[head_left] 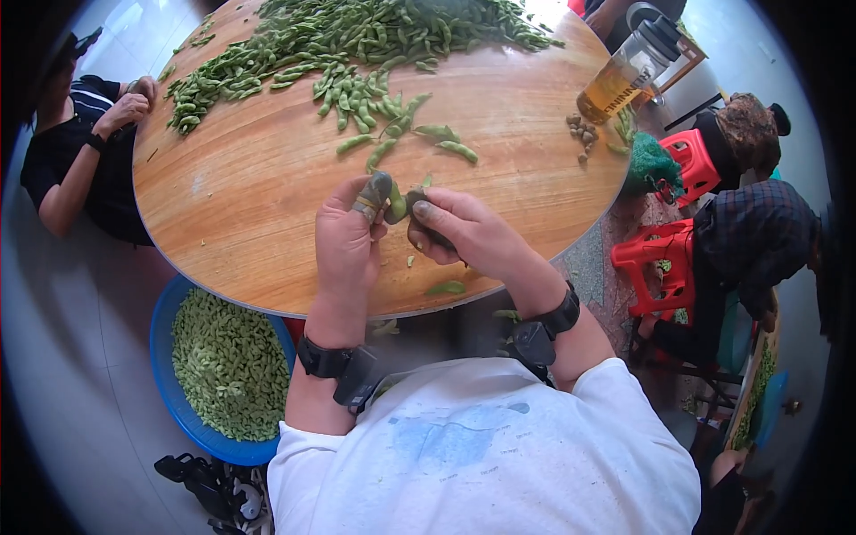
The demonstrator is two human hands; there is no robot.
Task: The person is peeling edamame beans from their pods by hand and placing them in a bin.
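My left hand and my right hand meet over the near part of a round wooden table. Both pinch one green bean pod between stained fingertips. The left thumb wears a dark wrap. A heap of green pods covers the table's far side, with a smaller cluster and a few stray pods just beyond my hands. One pod lies at the table's near edge. Both wrists carry black bands.
A blue basin with pods stands on the floor at my lower left. A jar of amber liquid and small brown bits sit at the table's right. Red stools, a green net bag and seated people surround the table.
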